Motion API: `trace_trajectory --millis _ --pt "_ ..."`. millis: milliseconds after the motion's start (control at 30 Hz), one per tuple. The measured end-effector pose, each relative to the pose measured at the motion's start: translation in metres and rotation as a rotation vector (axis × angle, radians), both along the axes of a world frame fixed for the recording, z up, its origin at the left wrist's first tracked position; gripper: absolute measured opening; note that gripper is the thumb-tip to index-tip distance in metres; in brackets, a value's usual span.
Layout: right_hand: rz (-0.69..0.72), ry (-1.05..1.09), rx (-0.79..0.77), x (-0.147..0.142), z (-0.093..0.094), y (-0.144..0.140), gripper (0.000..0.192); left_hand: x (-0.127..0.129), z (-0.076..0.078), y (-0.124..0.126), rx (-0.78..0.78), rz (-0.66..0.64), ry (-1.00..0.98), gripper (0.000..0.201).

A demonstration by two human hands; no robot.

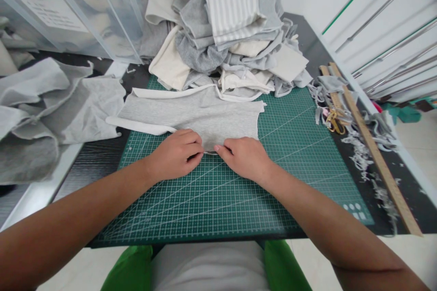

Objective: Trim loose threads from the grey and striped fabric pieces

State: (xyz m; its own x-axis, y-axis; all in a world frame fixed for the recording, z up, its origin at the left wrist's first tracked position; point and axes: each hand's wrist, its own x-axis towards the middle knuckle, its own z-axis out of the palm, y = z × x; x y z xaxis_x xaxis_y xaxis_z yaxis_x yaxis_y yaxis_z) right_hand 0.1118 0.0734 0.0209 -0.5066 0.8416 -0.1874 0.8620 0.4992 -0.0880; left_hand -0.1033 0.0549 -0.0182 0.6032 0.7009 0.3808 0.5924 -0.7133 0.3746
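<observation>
left hand (180, 153): pinches near edge of gray cloth (208, 116) | right hand (245, 157): pinches same edge, some fingers hard to see | green mat (232, 204): under cloth

Curled left hand (184, 153), curled right hand (243, 156)

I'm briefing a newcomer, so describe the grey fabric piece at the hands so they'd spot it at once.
Find the green cutting mat with its white grid. Over it, the left hand and right hand hold the near edge of the grey fabric piece. Unlike the heaped cloth behind it, this piece is spread mostly flat, with pale strips along some edges.
</observation>
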Motion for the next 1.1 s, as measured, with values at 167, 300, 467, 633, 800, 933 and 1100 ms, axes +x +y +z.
trace_trajectory --millis 167,300,467,633,800,933,1100 --pt "-0.017 -0.018 -0.014 -0.002 0.0 -0.001 0.059 0.0 0.0 0.0 0.004 0.011 0.001 0.014" --pt "-0.019 -0.034 -0.001 -0.004 0.0 -0.002 0.061 0.001 0.001 0.0 0.017 0.016 -0.009 0.014" --pt "-0.002 -0.047 -0.003 -0.009 0.001 -0.002 0.065 0.001 0.002 -0.001 0.03 0.043 -0.007 0.014" --pt "-0.005 -0.061 -0.014 -0.011 0.002 -0.001 0.065 0.002 0.003 -0.001 0.032 0.055 0.0 0.015" --pt "-0.016 -0.065 -0.02 -0.011 0.0 0.001 0.062 0.002 0.003 -0.001 0.032 0.059 0.001 0.016" --pt "-0.02 -0.071 -0.018 -0.011 -0.002 0.002 0.061 0.002 0.002 -0.001 0.014 0.052 0.003 0.015" --pt "0.0 -0.034 0.036 -0.008 -0.003 -0.001 0.064 0.002 0.002 -0.001 0.012 0.054 -0.001 0.015"
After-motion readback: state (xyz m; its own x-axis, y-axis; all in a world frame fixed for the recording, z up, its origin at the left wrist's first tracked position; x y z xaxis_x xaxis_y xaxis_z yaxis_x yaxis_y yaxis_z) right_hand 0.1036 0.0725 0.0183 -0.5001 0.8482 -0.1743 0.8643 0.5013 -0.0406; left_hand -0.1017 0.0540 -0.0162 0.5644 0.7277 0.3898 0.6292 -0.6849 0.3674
